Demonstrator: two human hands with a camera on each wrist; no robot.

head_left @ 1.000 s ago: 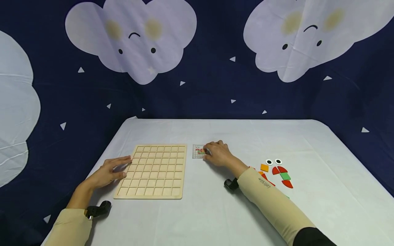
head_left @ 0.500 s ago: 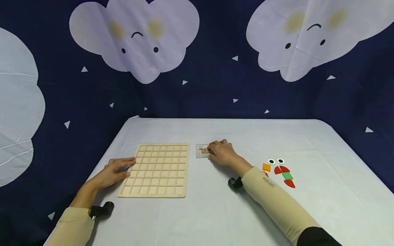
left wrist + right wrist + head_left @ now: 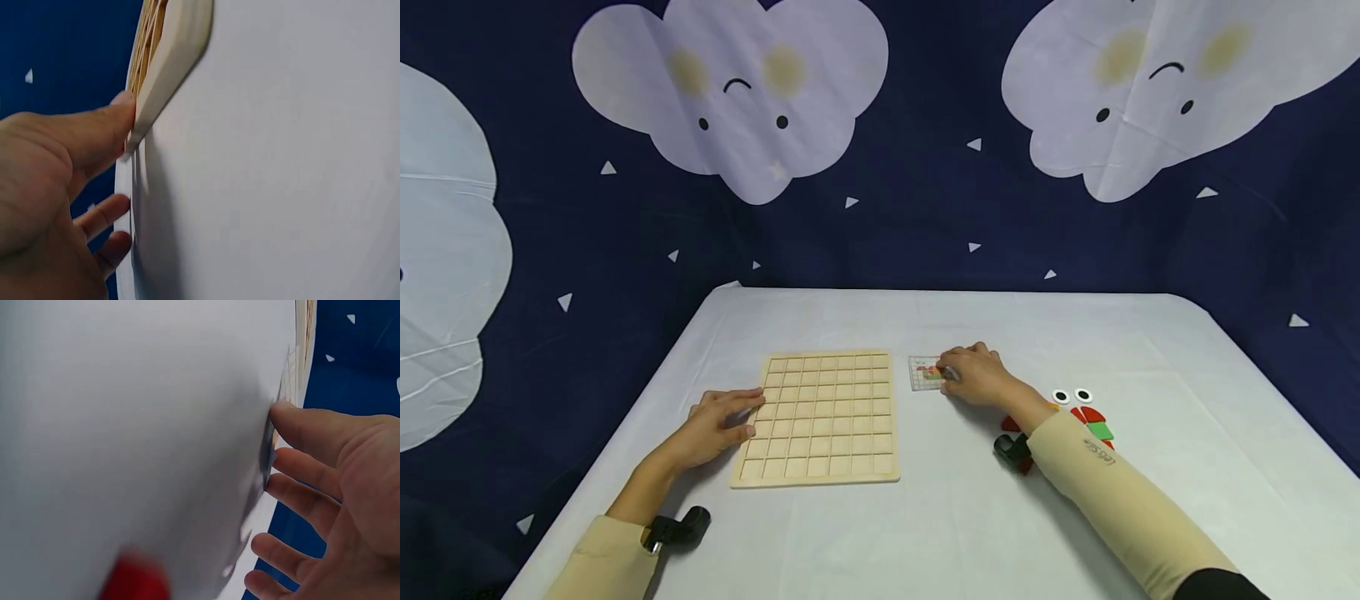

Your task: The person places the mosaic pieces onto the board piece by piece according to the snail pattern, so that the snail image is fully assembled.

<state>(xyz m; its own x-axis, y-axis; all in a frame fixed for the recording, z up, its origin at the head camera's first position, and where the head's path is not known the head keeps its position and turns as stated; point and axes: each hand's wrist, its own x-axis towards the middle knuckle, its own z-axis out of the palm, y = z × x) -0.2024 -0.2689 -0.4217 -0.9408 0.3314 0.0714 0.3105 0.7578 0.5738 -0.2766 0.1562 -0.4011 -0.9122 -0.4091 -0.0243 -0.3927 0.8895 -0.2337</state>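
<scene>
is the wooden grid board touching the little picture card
Apart. The head view shows it: a strip of white tablecloth separates the right edge of the wooden grid board from the left edge of the picture card.

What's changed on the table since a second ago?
The wooden grid board and pattern card moved right, with the left hand at the board's left edge and the right hand at the card's right end. Neither hand let go. The eye pieces stayed put.

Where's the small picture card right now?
In the head view, the card lies right of the wooden grid board, its right end in the right grip.
</scene>
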